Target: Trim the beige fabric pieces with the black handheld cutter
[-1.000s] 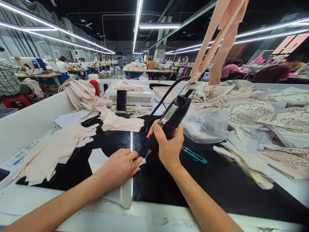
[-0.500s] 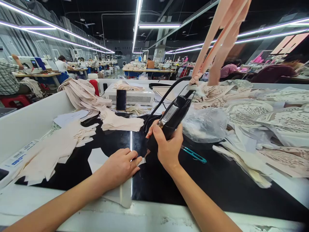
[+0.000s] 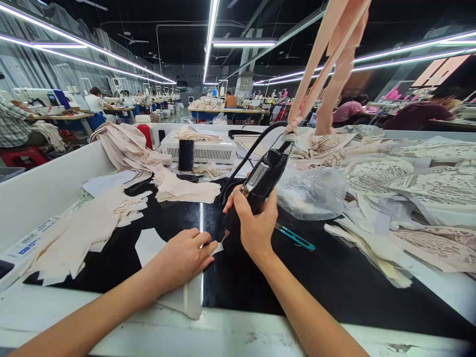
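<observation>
The right hand (image 3: 256,225) is clenched round a black corded hand-held cutter (image 3: 264,178) while the left hand (image 3: 184,258) lies flat, pressing down a pale fabric piece (image 3: 148,244), so cutting seems to be midway, with trimmed beige fabric pieces (image 3: 74,233) heaped at 10 o'clock.

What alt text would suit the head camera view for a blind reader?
A person's right hand grips a black corded hand tool, tip down on a black table, while the left hand presses a pale fabric piece flat. Fabric stacks, lace pieces and teal snips lie around.
</observation>
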A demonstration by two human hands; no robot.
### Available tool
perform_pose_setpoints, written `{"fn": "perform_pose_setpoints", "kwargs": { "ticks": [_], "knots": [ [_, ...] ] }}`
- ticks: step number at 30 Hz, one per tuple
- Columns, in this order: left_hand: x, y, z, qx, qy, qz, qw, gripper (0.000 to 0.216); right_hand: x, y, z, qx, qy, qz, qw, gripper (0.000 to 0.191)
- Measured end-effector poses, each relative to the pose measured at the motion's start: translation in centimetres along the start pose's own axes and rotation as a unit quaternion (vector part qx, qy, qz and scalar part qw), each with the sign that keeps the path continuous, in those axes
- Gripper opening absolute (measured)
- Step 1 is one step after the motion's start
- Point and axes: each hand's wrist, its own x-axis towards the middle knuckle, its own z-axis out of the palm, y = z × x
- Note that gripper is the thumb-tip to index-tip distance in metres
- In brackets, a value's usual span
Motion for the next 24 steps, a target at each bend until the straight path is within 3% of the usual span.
{"fn": "perform_pose_setpoints", "kwargs": {
  "ticks": [15, 24],
  "knots": [
    [0.2, -0.1, 0.2, -0.014, 0.008, -0.002, 1.0, 0.025, -0.8, -0.2, -0.5, 0.029, 0.001, 0.01, 1.0, 0.026],
    [-1.1, -0.3, -0.1, -0.116, 0.067, -0.016, 0.991, 0.02, -1.3, -1.0, -0.8, 0.007, -0.008, 0.01, 1.0, 0.029]
  ]
}}
